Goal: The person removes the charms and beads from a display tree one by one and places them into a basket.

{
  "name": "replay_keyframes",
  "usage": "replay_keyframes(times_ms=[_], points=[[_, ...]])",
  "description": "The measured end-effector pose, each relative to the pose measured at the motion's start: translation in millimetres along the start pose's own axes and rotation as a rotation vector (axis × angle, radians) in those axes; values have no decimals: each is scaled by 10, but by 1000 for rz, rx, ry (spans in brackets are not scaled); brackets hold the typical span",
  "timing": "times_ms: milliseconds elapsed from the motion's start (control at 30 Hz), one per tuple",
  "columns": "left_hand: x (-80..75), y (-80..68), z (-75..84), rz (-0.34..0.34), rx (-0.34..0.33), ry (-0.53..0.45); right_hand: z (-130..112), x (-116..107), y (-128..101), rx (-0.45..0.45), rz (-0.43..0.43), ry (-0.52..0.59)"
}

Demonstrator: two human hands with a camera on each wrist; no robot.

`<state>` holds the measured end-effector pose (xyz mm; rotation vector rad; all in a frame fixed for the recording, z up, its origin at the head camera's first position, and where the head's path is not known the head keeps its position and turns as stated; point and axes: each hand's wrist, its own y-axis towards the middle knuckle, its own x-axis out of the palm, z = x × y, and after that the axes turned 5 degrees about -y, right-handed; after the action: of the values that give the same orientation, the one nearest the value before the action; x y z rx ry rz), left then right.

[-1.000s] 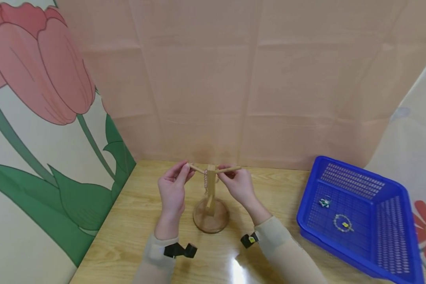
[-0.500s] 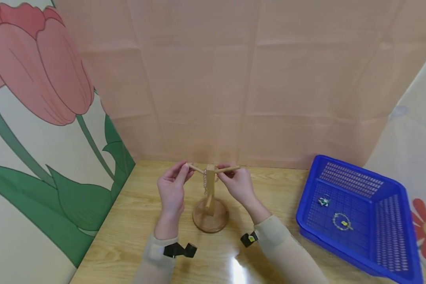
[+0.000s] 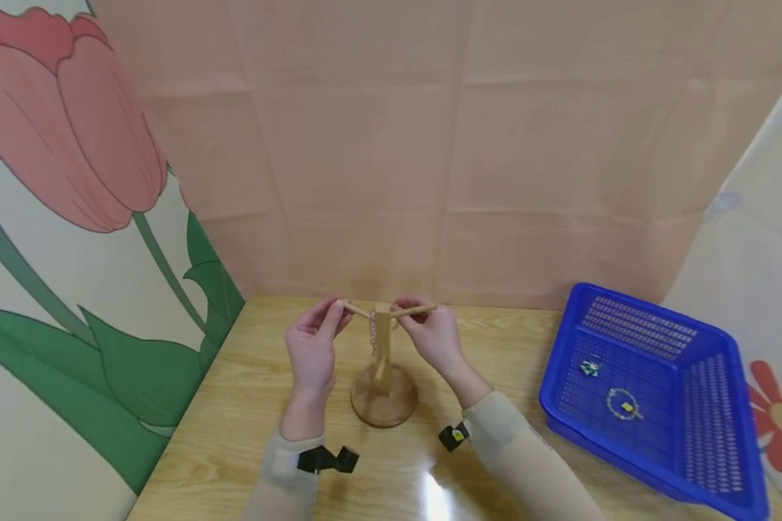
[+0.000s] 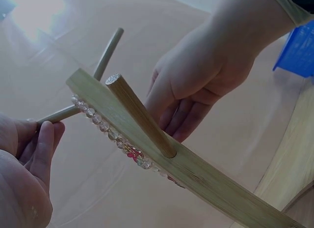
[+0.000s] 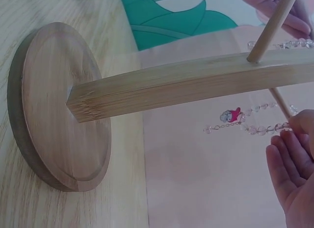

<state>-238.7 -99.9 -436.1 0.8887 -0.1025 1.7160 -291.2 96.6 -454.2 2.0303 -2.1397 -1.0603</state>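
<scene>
A wooden jewellery stand (image 3: 382,340) stands upright on a round base, with pegs sticking out of its post. My left hand (image 3: 313,347) pinches the end of the left peg (image 4: 56,115) between thumb and fingers. A bracelet of clear beads (image 4: 117,138) hangs round the pegs near the post, with a small red and white charm (image 5: 230,115) and a chain tail. Behind the right peg, my right hand (image 3: 438,340) pinches the beads, as the right wrist view shows. Its fingertips are partly hidden by the peg in the head view.
To the right sits a blue plastic basket (image 3: 678,492) holding a ring of pale beads with a yellow charm (image 3: 623,405) and a small green and white trinket (image 3: 589,367). A peach cloth (image 3: 456,181) hangs behind the wooden table (image 3: 234,405).
The head view has turned slightly right, so everything sits a little further left in it. Both hands keep nearly the same hold at the stand.
</scene>
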Motion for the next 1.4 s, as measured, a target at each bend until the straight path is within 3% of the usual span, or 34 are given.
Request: replay_keyframes(times_ms=[333, 1133, 1400], points=[[-13, 12, 7, 7, -1, 2, -1, 34, 58, -37, 48, 3], [-23, -39, 9, 14, -27, 10, 17, 8, 28, -40, 63, 45], [-12, -15, 14, 6, -13, 4, 1, -67, 65, -55, 72, -15]])
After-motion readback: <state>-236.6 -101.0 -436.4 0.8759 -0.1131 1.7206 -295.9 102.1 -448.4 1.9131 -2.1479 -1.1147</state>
